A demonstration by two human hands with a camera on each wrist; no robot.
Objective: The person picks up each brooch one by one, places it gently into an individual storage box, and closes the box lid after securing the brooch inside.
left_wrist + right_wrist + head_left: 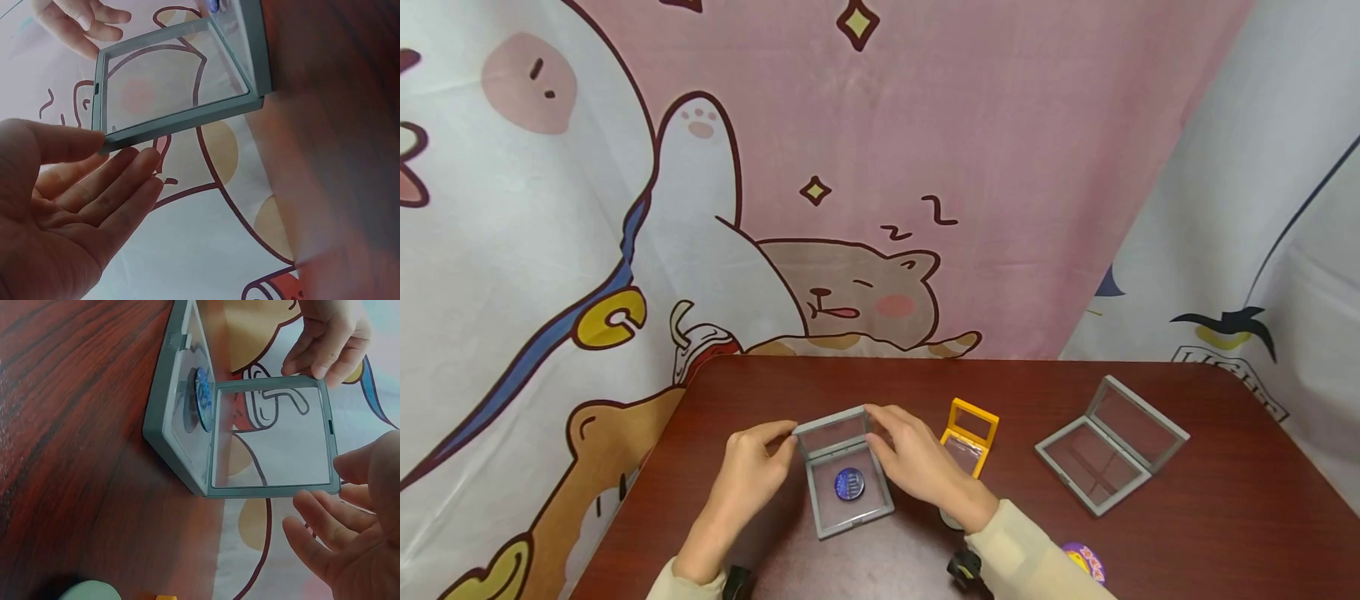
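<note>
A grey square display case (855, 524) with clear film panels stands on the table, its hinged lid (272, 492) raised. Inside, on the lower panel, lies a round blue badge (849, 484). My left hand (748, 471) pinches one free corner of the lid between thumb and fingers. At the lid's other free corner is my right hand (917, 462), thumb on one face and fingers on the other. In the left wrist view, the left thumb (69, 142) lies against the lid frame. The badge is mostly cut off there.
A small orange case (988, 437) stands raised behind my right hand. Farther right is another grey case (1120, 500), also with its lid up. A purple and yellow badge (1086, 560) lies near my right sleeve. Under my right wrist, a pale round object (950, 521) is partly hidden.
</note>
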